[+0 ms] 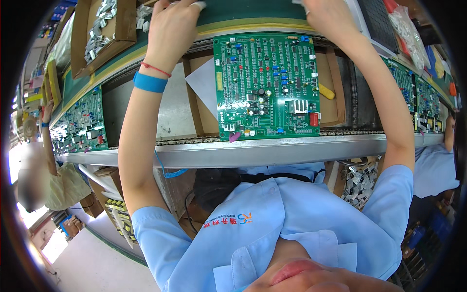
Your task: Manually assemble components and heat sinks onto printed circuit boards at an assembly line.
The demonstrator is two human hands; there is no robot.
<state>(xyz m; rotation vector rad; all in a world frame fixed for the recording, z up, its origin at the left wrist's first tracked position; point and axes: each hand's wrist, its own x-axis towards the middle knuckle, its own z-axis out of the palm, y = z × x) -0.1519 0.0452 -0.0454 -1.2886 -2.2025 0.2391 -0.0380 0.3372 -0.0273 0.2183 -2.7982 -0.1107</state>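
Both hands, left and right, reach past the green circuit board to the far ledge; finger grip cannot be told. Judged: fetching parts; seating them on the board comes next.

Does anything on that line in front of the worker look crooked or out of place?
Nothing much. The green circuit board lies square on the conveyor rails. Both hands, left hand and right hand, reach past it to the green shelf.

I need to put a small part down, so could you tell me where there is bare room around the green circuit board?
Bare brown cardboard lies right of the green circuit board, past the yellow handle. Left of it, white paper and a grey panel beside the left forearm. Crowded: the cardboard box of metal parts, top left.
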